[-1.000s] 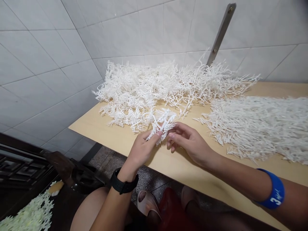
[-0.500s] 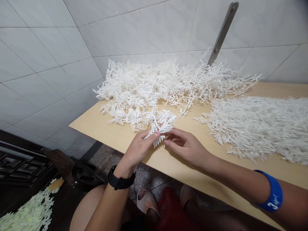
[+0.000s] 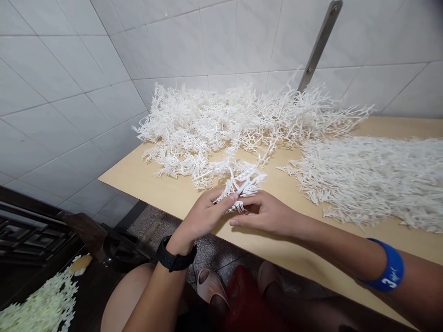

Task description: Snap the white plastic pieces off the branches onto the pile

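Note:
My left hand (image 3: 209, 210) is closed on a white plastic branch (image 3: 244, 180) with many thin, needle-like twigs, the thumb pressing on its stem. The piece is held just above the table's near edge. Close against its lower right side is my right hand (image 3: 265, 213). Its index finger reaches behind the twigs, while the thumb stands apart below; some fingertips are hidden. Beyond the hands lies a large tangled heap of similar white branches (image 3: 214, 115). On the right, a flatter pile of white sprigs (image 3: 380, 180) lies with its pieces mostly in line.
Everything white rests on a light wooden table (image 3: 133, 173) set against tiled walls (image 3: 180, 46). A metal bar (image 3: 320, 46) is fixed upright on the back wall. At lower left, a dark wooden chair (image 3: 93, 240) stands beside pale green-white plastic pieces (image 3: 41, 299). Shoes (image 3: 212, 286) show on the floor.
Both hands have shifted slightly, with the held branch moving a little to the right. My right index finger has gone further behind the twigs, and its thumb has dropped lower.

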Motion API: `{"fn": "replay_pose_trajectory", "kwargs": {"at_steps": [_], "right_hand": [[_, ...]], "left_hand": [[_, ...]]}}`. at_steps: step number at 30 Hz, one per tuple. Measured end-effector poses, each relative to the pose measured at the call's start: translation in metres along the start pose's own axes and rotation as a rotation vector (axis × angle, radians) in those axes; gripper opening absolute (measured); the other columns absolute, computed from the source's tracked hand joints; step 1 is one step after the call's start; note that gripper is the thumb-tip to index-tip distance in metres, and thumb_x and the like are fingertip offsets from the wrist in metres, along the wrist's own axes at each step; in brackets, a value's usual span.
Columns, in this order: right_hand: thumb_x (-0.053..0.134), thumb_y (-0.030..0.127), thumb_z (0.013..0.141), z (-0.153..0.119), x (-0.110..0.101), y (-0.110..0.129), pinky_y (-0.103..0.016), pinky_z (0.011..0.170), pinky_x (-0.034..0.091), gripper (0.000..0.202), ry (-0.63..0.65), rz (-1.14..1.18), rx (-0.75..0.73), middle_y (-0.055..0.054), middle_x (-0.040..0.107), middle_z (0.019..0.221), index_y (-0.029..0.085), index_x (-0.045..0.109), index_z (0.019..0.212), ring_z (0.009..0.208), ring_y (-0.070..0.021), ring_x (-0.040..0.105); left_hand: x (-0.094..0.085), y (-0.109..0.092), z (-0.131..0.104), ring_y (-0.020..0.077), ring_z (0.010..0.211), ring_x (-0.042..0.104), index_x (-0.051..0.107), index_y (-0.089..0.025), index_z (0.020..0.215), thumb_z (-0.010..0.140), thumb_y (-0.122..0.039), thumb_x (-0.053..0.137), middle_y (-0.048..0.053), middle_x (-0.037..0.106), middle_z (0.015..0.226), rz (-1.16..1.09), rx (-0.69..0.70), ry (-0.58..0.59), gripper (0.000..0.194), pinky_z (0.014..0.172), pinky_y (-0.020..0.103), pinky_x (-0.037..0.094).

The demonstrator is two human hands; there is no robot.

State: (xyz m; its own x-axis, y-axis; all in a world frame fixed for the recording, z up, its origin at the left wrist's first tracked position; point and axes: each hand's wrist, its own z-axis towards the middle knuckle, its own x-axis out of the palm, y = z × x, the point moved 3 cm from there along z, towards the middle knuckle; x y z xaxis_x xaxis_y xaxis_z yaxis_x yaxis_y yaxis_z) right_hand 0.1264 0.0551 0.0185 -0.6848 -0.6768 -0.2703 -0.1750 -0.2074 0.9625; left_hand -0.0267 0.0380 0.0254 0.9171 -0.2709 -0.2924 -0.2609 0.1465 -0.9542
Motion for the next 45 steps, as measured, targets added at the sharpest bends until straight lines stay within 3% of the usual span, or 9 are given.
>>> {"fn": "replay_pose_trajectory", "kwargs": {"at_steps": [4, 9, 14, 19, 23, 26, 31, 35, 45], "right_hand": [[0.07, 0.045, 0.081, -0.001, 0.003, -0.003, -0.028, 0.063, 0.045, 0.03, 0.008, -0.079, 0.086, -0.003, 0.068, 0.072, 0.016, 0.076, 0.079, 0.069, -0.0172, 0.06], [0.056, 0.052, 0.091, 0.0, 0.006, -0.002, -0.029, 0.07, 0.047, 0.041, 0.013, -0.092, -0.073, -0.005, 0.07, 0.083, 0.015, 0.071, 0.082, 0.079, -0.0191, 0.062], [0.051, 0.055, 0.095, -0.001, 0.005, 0.003, -0.028, 0.065, 0.046, 0.046, -0.015, 0.017, -0.188, -0.005, 0.065, 0.073, 0.016, 0.067, 0.076, 0.066, -0.0148, 0.057], [0.044, 0.062, 0.095, -0.003, 0.008, 0.008, -0.03, 0.065, 0.046, 0.057, -0.024, 0.135, -0.217, -0.002, 0.056, 0.059, 0.017, 0.062, 0.065, 0.063, -0.0155, 0.056], [0.047, 0.067, 0.091, -0.001, 0.014, 0.006, -0.028, 0.063, 0.047, 0.059, 0.069, 0.188, -0.136, -0.006, 0.064, 0.069, 0.015, 0.062, 0.067, 0.064, -0.0142, 0.056], [0.05, 0.065, 0.091, 0.0, 0.016, 0.007, -0.028, 0.062, 0.048, 0.056, 0.17, 0.193, -0.09, -0.007, 0.067, 0.077, 0.013, 0.067, 0.078, 0.064, -0.0133, 0.056], [0.054, 0.054, 0.094, -0.002, 0.014, 0.015, -0.035, 0.093, 0.049, 0.044, 0.3, 0.131, -0.087, -0.009, 0.071, 0.098, 0.014, 0.072, 0.088, 0.096, -0.0197, 0.065], [0.055, 0.051, 0.094, -0.004, 0.014, 0.015, -0.036, 0.098, 0.047, 0.038, 0.3, 0.127, -0.042, -0.008, 0.072, 0.107, 0.018, 0.073, 0.097, 0.104, -0.0207, 0.066], [0.047, 0.058, 0.095, -0.003, 0.019, 0.01, -0.032, 0.078, 0.051, 0.05, 0.228, 0.07, 0.031, -0.005, 0.068, 0.077, 0.017, 0.064, 0.073, 0.077, -0.0176, 0.063]], "left_hand": [[0.005, -0.004, 0.0, 0.0205, 0.088, 0.06, 0.068, -0.017, 0.085, 0.094, -0.043, 0.052, 0.004, 0.068, 0.089, 0.049, 0.037, 0.033, 0.032, 0.08, 0.027, 0.044], [0.004, -0.004, 0.001, 0.016, 0.073, 0.054, 0.057, -0.017, 0.07, 0.093, -0.048, 0.051, 0.001, 0.056, 0.071, 0.08, 0.016, 0.035, 0.04, 0.073, 0.026, 0.042], [0.005, -0.007, -0.001, 0.0155, 0.061, 0.055, 0.055, -0.018, 0.068, 0.09, -0.071, 0.038, 0.001, 0.057, 0.063, -0.025, 0.012, 0.131, 0.059, 0.063, 0.026, 0.044], [0.006, -0.009, -0.003, 0.0167, 0.061, 0.055, 0.06, -0.019, 0.06, 0.084, -0.081, 0.025, 0.005, 0.056, 0.054, 0.134, 0.108, 0.122, 0.075, 0.065, 0.027, 0.045], [0.011, -0.002, -0.006, 0.0134, 0.049, 0.053, 0.067, -0.017, 0.066, 0.087, -0.078, 0.027, 0.006, 0.062, 0.055, 0.036, -0.029, 0.23, 0.076, 0.05, 0.024, 0.042], [0.012, 0.0, -0.007, 0.0122, 0.043, 0.054, 0.065, -0.015, 0.065, 0.088, -0.074, 0.035, 0.006, 0.065, 0.057, -0.078, -0.163, 0.227, 0.07, 0.044, 0.023, 0.041], [0.009, -0.005, -0.01, 0.0123, 0.042, 0.053, 0.058, -0.017, 0.055, 0.088, -0.066, 0.048, 0.001, 0.055, 0.043, -0.114, -0.21, 0.209, 0.059, 0.046, 0.022, 0.041], [0.005, -0.003, -0.011, 0.0126, 0.042, 0.052, 0.054, -0.019, 0.047, 0.088, -0.067, 0.045, 0.001, 0.051, 0.038, -0.011, -0.278, 0.212, 0.064, 0.05, 0.023, 0.043], [0.007, 0.0, -0.008, 0.017, 0.051, 0.063, 0.067, -0.017, 0.055, 0.084, -0.065, 0.054, 0.006, 0.065, 0.052, -0.221, -0.292, 0.269, 0.058, 0.053, 0.026, 0.05]]}}
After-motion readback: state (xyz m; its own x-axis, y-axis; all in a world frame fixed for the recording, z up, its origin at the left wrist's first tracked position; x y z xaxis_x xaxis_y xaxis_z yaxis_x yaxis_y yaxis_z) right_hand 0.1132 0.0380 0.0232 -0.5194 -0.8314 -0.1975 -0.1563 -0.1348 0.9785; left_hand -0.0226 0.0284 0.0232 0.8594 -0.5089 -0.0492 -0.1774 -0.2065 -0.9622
